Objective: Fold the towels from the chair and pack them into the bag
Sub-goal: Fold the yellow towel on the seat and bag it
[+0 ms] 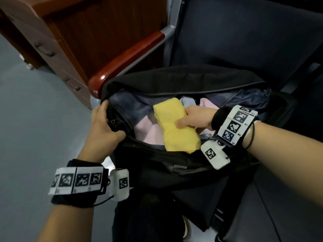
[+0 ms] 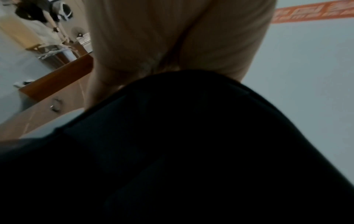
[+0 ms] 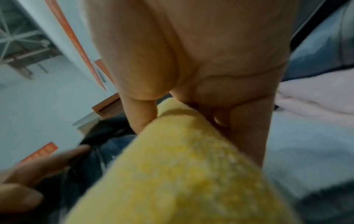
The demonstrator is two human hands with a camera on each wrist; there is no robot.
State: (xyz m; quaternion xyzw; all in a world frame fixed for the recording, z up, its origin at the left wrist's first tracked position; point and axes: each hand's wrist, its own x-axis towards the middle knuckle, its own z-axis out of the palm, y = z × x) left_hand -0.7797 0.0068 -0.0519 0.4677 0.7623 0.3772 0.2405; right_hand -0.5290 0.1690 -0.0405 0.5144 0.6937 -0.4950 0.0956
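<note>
Several folded towels [image 1: 148, 130] already lie in the bag [image 1: 174, 81]; right hand [image 1: 195, 117] grips the yellow towel [image 1: 176, 130] above them, left hand [image 1: 103, 123] clamps the bag's rim.

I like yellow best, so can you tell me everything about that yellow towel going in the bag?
The folded yellow terry towel is a soft, fuzzy, thick oblong bundle. It lies slanted over the open mouth of the black fabric bag, above pink and pale folded cloths inside. The right hand grips its side, thumb on top, fingers underneath. Its near end sticks out over the bag's front edge. The left hand holds the bag's rim open, not touching the towel.
</note>
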